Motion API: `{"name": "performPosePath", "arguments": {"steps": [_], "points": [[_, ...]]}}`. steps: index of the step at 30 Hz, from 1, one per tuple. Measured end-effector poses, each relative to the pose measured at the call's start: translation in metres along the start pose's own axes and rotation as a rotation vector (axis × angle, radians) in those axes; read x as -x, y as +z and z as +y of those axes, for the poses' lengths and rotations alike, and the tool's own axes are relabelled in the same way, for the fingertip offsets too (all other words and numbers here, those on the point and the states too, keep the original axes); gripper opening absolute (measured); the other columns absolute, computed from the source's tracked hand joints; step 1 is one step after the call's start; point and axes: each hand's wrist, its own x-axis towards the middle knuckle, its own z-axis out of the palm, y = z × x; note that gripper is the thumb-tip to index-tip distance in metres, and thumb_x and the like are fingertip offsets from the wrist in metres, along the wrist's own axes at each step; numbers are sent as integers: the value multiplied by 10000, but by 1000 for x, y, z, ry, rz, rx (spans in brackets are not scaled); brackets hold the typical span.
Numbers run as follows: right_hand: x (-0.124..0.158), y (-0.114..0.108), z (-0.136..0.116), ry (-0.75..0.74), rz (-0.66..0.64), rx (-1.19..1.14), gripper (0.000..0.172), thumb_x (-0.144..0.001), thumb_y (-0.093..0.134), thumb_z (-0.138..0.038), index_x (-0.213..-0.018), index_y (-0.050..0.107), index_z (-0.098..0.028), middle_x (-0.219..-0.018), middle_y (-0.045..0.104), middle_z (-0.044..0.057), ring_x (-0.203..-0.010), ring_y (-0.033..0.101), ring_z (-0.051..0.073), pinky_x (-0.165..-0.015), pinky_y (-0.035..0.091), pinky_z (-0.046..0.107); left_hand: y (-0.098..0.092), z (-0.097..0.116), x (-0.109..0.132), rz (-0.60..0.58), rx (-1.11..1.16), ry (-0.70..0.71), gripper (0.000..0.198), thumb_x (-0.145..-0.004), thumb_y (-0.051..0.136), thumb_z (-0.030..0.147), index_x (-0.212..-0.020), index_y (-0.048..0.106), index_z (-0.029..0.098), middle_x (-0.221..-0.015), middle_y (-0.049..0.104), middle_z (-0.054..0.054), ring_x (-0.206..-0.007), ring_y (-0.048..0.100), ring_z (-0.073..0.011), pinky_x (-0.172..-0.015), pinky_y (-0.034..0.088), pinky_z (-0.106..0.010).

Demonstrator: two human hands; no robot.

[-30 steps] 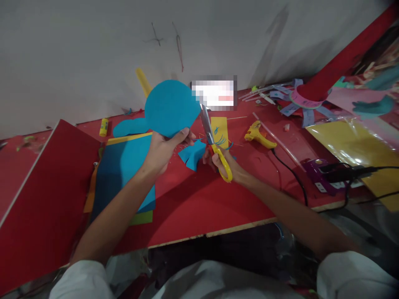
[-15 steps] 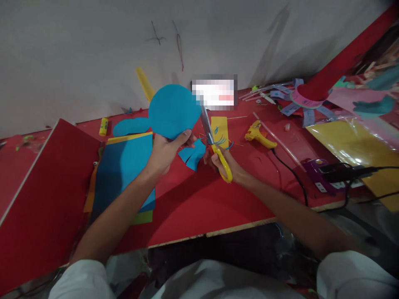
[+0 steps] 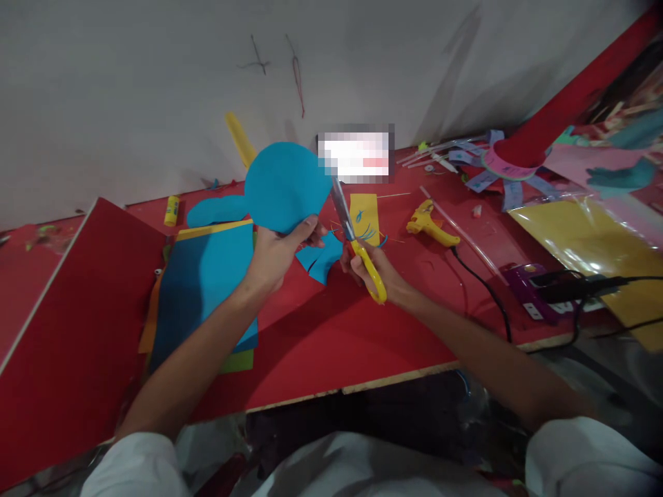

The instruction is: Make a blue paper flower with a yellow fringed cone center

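Note:
A rounded piece of blue paper [image 3: 286,186] is pinched at its lower edge by my left hand [image 3: 280,248], thumb in front, above the red table. My right hand [image 3: 373,266] is closed round the yellow handles of a pair of scissors [image 3: 370,269], whose blades point up along the paper's right edge. Whether the blades touch the paper I cannot tell. Below and between my hands lie blue paper scraps [image 3: 322,259]. Behind the scissors is a yellow paper piece [image 3: 365,207] with thin blue slivers on it.
To the left are stacked coloured sheets [image 3: 207,276], a glue stick [image 3: 173,210] and a tilted red board [image 3: 77,331]. To the right lie a yellow glue gun [image 3: 432,224] with its cord, a purple power strip [image 3: 531,293] and a yellow sheet [image 3: 585,241]. A red pole [image 3: 580,90] slants behind.
My left hand and the blue paper have shifted very slightly left, a little away from the scissors. The scissors are almost where they were.

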Motion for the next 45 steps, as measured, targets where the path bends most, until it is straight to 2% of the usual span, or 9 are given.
{"name": "performPosePath", "arguments": {"steps": [8,17,24,31,34,39,45], "points": [[1,-1,0,-27,15,41,702,-839,606,-950,-820,484,-259,-715,452,-29,-601,387,125,-474,283,287,1,-3,1,-11,-25,-11,295,-859,874,444,-877,755,174,-850,795,-66,-711,739,-196,-723,640,-352],[1,-1,-4,4,24,24,706,-801,651,-951,-790,461,-271,-635,410,-62,-530,360,111,-428,279,273,2,1,0,9,-27,-5,301,-846,875,443,-834,739,174,-819,783,-62,-709,733,-184,-707,626,-325],[3,-3,-10,33,40,80,713,-800,647,-952,-762,477,-261,-589,488,-57,-468,411,95,-400,319,255,2,4,-2,27,-45,18,314,-848,877,453,-837,724,179,-789,768,-50,-680,714,-168,-686,621,-311],[3,-2,-17,81,41,42,685,-800,699,-904,-742,486,-255,-529,514,-66,-371,416,79,-352,318,247,-1,8,-2,26,-73,33,273,-882,845,414,-802,725,183,-780,752,-51,-664,693,-166,-675,612,-312],[3,-2,-15,93,45,45,668,-803,713,-879,-749,498,-250,-527,532,-63,-360,453,85,-344,347,239,-3,6,-3,12,-78,60,234,-898,826,379,-801,738,185,-781,750,-50,-669,691,-168,-676,611,-312],[3,-4,-6,93,35,64,610,-826,745,-804,-748,526,-240,-553,587,-42,-394,587,127,-347,430,234,-5,7,-5,35,-121,65,238,-908,809,373,-772,741,189,-759,746,-48,-668,685,-168,-678,608,-309],[2,-5,0,124,66,65,582,-813,781,-760,-738,531,-240,-531,589,-44,-377,586,131,-311,399,213,-6,10,-5,47,-118,68,249,-901,813,356,-748,728,180,-740,730,-45,-653,673,-156,-683,601,-301]]}}
